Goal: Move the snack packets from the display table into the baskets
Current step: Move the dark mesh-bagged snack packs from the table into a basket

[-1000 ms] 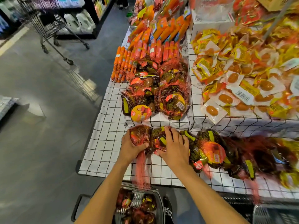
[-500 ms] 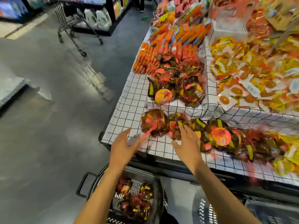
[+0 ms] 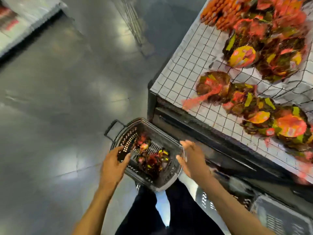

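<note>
Fingers of your left hand [image 3: 116, 162] were spread and loosely curled, empty, over the near-left rim of the basket [image 3: 171, 181]; your right hand [image 3: 192, 157] was open and flat, palm turned inward, also empty, at the basket's right rim. Between the two hands, just below your fingertips, lay the packets already dropped in [image 3: 152, 157], a small dark heap with red and yellow labels on the basket floor. Up and to the right of your right hand, beyond the dark table edge, the display table [image 3: 179, 72] carried the rest. The nearest netted snack packet [image 3: 213, 86] sat well apart from both hands, its red net tail [image 3: 193, 101] trailing down-left toward the table edge, so its long axis pointed roughly back at you. Your right hand was the nearer one to it, I judge, and would reach up and right. Farther right lay more netted packets [image 3: 286, 126], blurred
</note>
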